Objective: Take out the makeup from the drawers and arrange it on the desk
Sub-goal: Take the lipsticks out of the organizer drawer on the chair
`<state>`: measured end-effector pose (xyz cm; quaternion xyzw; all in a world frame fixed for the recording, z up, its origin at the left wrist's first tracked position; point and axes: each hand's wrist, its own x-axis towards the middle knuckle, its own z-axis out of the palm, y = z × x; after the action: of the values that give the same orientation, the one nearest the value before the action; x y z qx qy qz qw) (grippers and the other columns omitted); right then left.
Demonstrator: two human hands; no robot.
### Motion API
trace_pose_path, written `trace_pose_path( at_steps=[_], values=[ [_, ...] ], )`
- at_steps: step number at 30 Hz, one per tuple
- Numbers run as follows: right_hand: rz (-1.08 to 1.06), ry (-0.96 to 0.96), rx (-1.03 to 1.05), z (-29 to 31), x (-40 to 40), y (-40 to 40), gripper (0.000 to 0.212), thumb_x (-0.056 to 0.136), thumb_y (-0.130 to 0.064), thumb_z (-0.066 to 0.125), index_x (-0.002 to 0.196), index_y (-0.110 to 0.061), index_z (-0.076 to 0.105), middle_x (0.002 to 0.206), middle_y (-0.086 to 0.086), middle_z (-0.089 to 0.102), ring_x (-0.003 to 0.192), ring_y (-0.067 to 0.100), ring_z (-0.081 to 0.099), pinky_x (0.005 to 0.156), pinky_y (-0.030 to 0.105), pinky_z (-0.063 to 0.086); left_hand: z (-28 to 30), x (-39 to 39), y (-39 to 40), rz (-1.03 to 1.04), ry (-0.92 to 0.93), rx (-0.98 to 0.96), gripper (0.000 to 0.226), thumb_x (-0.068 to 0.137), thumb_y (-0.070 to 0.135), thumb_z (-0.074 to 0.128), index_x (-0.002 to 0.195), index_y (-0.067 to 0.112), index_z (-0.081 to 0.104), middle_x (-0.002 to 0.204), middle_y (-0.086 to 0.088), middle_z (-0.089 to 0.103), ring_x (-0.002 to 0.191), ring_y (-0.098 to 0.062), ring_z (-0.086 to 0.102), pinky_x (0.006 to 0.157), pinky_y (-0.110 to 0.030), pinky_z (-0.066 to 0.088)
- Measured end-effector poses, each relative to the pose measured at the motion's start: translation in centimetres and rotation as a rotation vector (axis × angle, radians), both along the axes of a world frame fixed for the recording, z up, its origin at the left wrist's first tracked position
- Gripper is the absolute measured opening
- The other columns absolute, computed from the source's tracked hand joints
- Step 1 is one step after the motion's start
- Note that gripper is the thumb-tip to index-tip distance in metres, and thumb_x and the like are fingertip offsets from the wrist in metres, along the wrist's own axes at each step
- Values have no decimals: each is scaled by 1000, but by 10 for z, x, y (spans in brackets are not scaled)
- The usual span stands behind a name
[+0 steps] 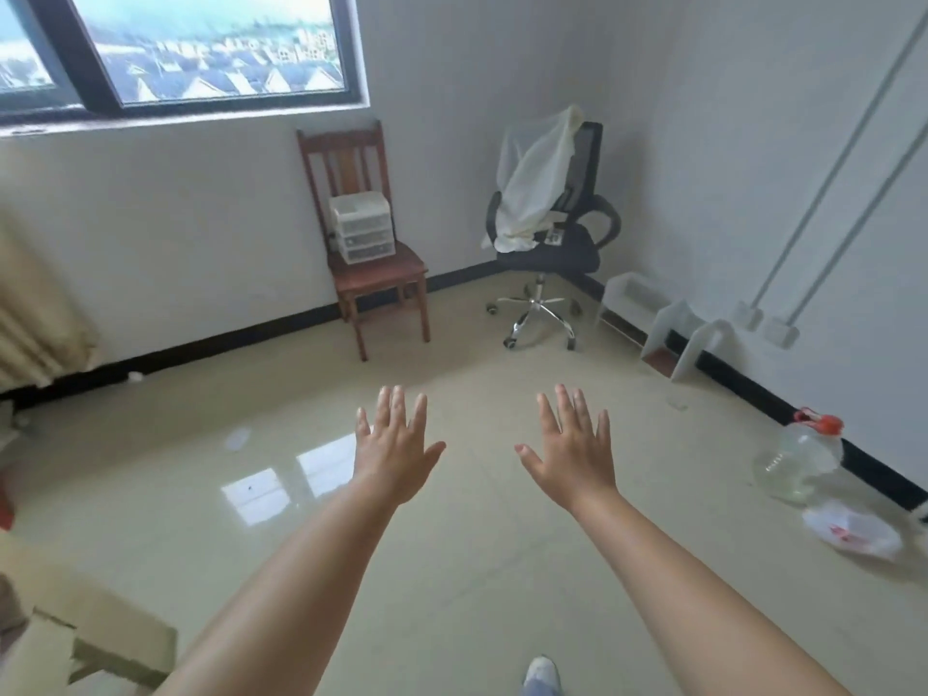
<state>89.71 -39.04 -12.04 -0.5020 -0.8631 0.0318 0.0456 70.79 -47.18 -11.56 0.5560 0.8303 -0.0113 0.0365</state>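
Note:
A small white plastic drawer unit with three translucent drawers stands on the seat of a brown wooden chair against the far wall. All its drawers look closed, and their contents are too small to make out. My left hand and my right hand are stretched out in front of me over the floor, fingers spread, backs up, holding nothing. Both hands are well short of the chair. No desk is in view.
A black office chair draped with white cloth stands right of the wooden chair. White shelf pieces, a clear jug with a red cap and a plastic bag lie along the right wall. Cardboard lies lower left, a radiator at left.

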Motion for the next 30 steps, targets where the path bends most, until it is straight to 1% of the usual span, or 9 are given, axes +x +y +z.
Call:
trace_pose_path(
  at_steps=[4,8,11,15,17,21,26,30],
  values=[
    [78,-15,-7,3,-69,108,69,91,-50,34,145,-18,7,155,8,-2,142,24,-4,113,49,0,-1,-61,83,131,-38,-15,65,94,48,26,146,19,-2,155,-10,-7,142,-25,-12,114,-47,-1],
    [163,-30,13,11,-158,213,70,91,-54,31,145,-18,6,155,9,-2,143,24,-4,113,48,1,5,-132,160,265,-78,8,65,94,50,25,146,20,2,155,-9,-4,142,-24,-10,114,-47,1],
    [229,-36,-23,7,-236,269,70,90,-55,29,145,-19,5,155,9,-3,143,25,-5,113,48,1,3,-196,204,329,-74,-5,65,93,52,24,146,21,1,155,-9,-5,142,-24,-10,113,-47,1],
    [325,-56,-54,-4,-346,332,73,90,-58,28,145,-17,3,155,8,-3,143,24,-5,113,49,0,-6,-300,268,423,-69,-43,64,94,51,21,146,20,-1,155,-11,-8,142,-25,-12,114,-47,1],
    [336,-68,-66,-6,-398,367,75,89,-58,28,145,-16,3,155,8,-3,143,23,-5,113,48,-1,-8,-351,303,431,-58,-64,64,94,51,20,146,19,-2,154,-12,-7,142,-25,-11,114,-47,1],
    [285,-62,-80,-1,-482,443,75,89,-59,29,145,-17,3,155,7,-2,143,22,-5,113,48,-1,-8,-437,377,403,-49,-88,65,94,52,19,146,18,-1,154,-12,-5,142,-25,-10,114,-48,2],
    [226,-56,-60,5,-552,549,76,89,-58,30,145,-16,3,155,7,2,143,22,-2,113,48,1,-3,-525,483,349,-58,-109,65,94,52,20,146,18,0,155,-12,-4,143,-25,-9,113,-48,4],
    [205,-101,-74,-13,-604,646,74,90,-57,28,145,-17,1,155,8,0,143,23,-3,114,48,2,-15,-593,570,341,-32,-92,65,94,53,19,146,19,0,155,-11,-3,143,-24,-8,113,-48,3]
  ],
)
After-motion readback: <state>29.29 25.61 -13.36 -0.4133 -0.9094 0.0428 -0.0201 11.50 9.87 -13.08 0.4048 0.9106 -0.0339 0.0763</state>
